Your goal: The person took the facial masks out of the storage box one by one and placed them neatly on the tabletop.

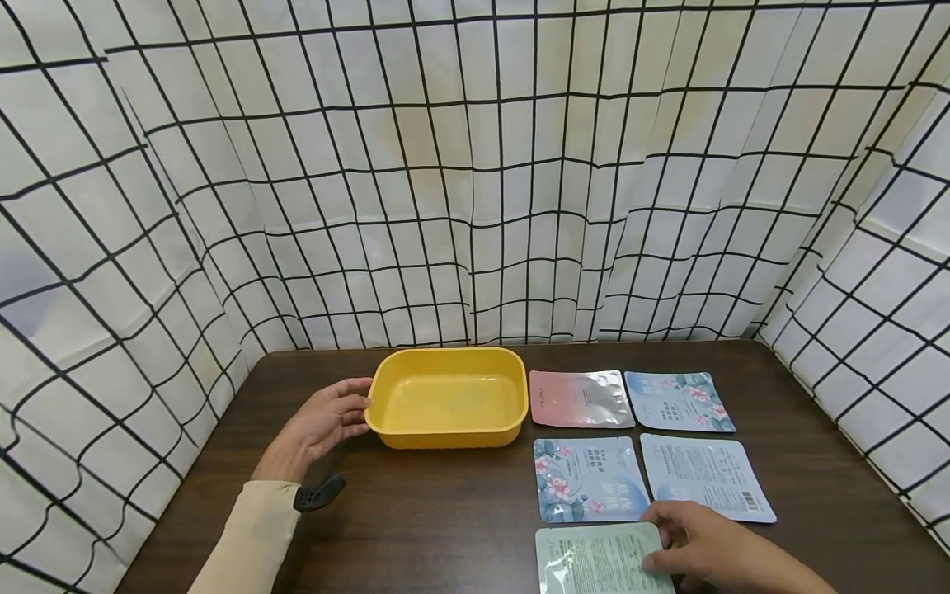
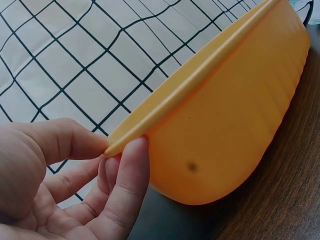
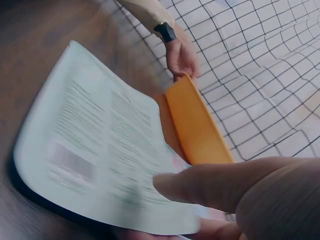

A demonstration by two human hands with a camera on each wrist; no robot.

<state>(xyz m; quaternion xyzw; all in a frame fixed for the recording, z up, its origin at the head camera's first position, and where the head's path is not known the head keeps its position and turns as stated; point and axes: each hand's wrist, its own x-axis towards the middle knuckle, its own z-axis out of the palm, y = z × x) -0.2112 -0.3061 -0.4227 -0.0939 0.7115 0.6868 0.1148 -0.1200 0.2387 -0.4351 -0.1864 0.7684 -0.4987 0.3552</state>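
My left hand (image 1: pixel 326 425) pinches the left rim of a yellow plastic basin (image 1: pixel 447 440); in the left wrist view thumb and fingers sit either side of the basin's lip (image 2: pixel 165 106). At the table's near side, my right hand (image 1: pixel 701 546) grips the right edge of a pale green flat packet (image 1: pixel 586 561) printed with small text. In the right wrist view the thumb lies on top of this green packet (image 3: pixel 107 135), with fingers partly hidden beneath it. Just behind it lie a blue floral packet (image 1: pixel 590 480) and a light blue packet (image 1: pixel 705 474) with text and a barcode.
Right of the basin lies a pink and silver packet (image 1: pixel 582 398), beside another blue floral packet (image 1: pixel 679 401). The dark wood table (image 1: pixel 423 520) ends at a white curtain (image 1: pixel 445 206) with black grid lines, which surrounds its back and sides.
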